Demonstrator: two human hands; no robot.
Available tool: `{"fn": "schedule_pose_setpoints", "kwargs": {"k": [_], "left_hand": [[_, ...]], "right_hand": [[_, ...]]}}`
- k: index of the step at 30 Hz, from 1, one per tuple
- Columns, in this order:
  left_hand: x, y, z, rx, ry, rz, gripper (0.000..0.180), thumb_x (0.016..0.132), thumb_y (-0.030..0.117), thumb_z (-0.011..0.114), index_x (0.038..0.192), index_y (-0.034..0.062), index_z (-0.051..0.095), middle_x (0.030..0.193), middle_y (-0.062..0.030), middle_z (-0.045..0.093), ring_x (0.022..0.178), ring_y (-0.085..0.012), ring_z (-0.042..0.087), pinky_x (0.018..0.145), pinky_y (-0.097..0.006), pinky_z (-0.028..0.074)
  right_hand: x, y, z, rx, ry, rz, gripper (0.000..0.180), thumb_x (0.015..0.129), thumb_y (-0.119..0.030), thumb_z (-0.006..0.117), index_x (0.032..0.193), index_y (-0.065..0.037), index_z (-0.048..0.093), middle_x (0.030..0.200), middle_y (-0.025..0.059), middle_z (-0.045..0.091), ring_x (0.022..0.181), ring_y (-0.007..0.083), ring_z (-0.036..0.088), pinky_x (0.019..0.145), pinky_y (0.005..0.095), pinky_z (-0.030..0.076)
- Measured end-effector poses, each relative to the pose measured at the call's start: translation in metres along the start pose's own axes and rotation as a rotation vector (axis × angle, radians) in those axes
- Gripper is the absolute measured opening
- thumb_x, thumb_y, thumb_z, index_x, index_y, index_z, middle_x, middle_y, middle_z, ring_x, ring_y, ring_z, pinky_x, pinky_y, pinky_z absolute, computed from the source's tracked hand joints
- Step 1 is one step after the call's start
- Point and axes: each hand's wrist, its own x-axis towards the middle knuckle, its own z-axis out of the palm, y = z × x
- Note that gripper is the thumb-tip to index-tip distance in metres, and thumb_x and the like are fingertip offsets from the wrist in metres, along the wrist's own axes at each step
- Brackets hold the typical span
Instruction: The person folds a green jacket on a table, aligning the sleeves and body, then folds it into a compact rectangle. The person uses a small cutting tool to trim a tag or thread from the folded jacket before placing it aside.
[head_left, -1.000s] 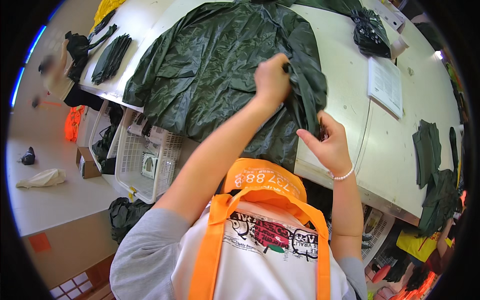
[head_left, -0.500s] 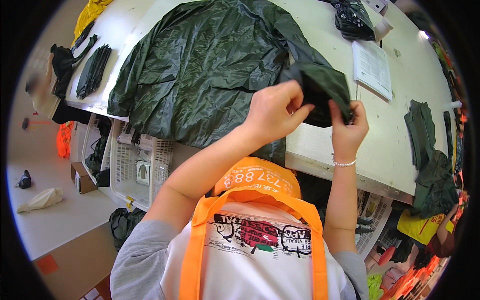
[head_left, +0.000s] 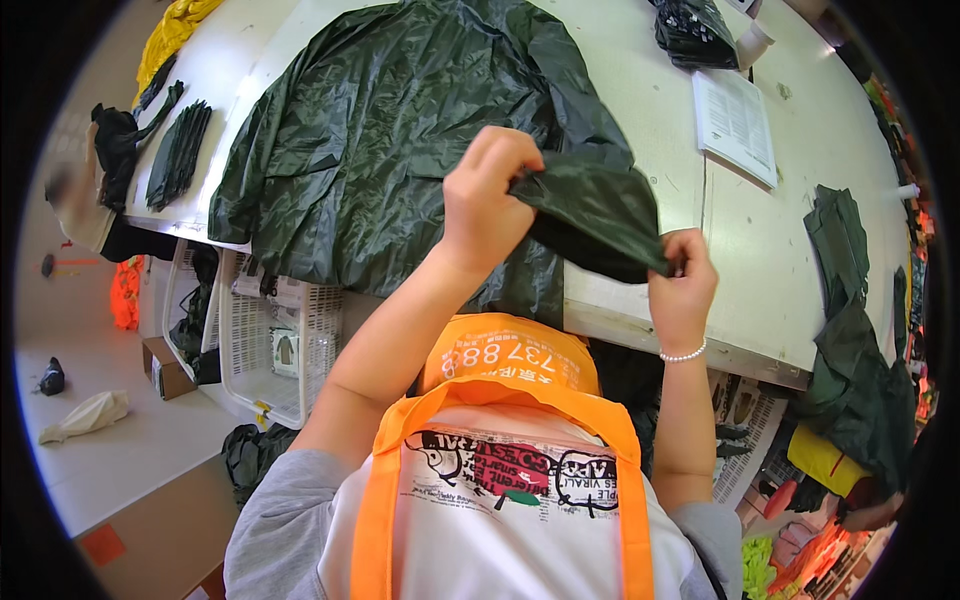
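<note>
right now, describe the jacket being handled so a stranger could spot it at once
On the white table, find the dark green jacket, part of it held between the left hand and right hand. Unlike the narrow dark pile to its left, it lies spread wide.

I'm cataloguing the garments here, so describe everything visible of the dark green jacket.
The dark green jacket looks thin, shiny and plasticky, creased all over, with pocket flaps on its body. It lies spread on the white table, partly hanging over the near edge, its top cut off by the picture. The left hand and right hand hold the end of one sleeve between them.
</note>
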Motion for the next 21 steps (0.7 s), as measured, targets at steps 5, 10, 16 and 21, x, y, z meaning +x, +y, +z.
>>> {"fn": "schedule_pose_setpoints", "kwargs": {"k": [5,10,16,21], "left_hand": [[-0.002,0.018,-0.009,0.036,-0.200,0.164,0.031,0.051,-0.007,0.064,0.077,0.0080,0.055,0.082,-0.0057,0.056,0.064,-0.0251,0.057,0.052,-0.030,0.046],[-0.005,0.027,-0.007,-0.066,-0.196,0.098,0.026,0.051,-0.002,0.070,0.069,0.0060,0.054,0.077,-0.0047,0.055,0.062,-0.0226,0.057,0.050,-0.030,0.045],[-0.003,0.033,-0.007,-0.029,-0.266,0.170,0.025,0.055,-0.005,0.074,0.069,0.0024,0.054,0.074,-0.0069,0.056,0.057,-0.0157,0.052,0.050,-0.023,0.041],[-0.006,0.033,-0.008,-0.022,-0.268,0.184,0.025,0.054,-0.004,0.074,0.069,0.0025,0.055,0.073,-0.0077,0.056,0.058,-0.0178,0.054,0.051,-0.024,0.042]], "right_hand": [[-0.003,-0.012,-0.015,0.254,-0.210,-0.022,0.037,0.085,-0.011,0.066,0.110,-0.005,0.039,0.085,0.0014,0.047,0.066,0.0059,0.040,0.060,0.0179,0.036],[-0.006,-0.043,-0.017,0.155,-0.360,-0.038,0.023,0.091,-0.014,0.059,0.106,-0.002,0.045,0.087,0.0019,0.047,0.069,0.0073,0.043,0.062,0.0189,0.038],[-0.002,-0.055,-0.008,0.109,-0.336,-0.091,0.019,0.084,-0.005,0.066,0.094,0.001,0.051,0.088,0.0080,0.052,0.073,0.0142,0.054,0.067,0.0243,0.046],[-0.004,-0.061,-0.006,0.068,-0.365,-0.055,0.019,0.083,-0.004,0.066,0.094,0.001,0.051,0.084,0.0071,0.052,0.073,0.0125,0.055,0.067,0.0227,0.046]]}}
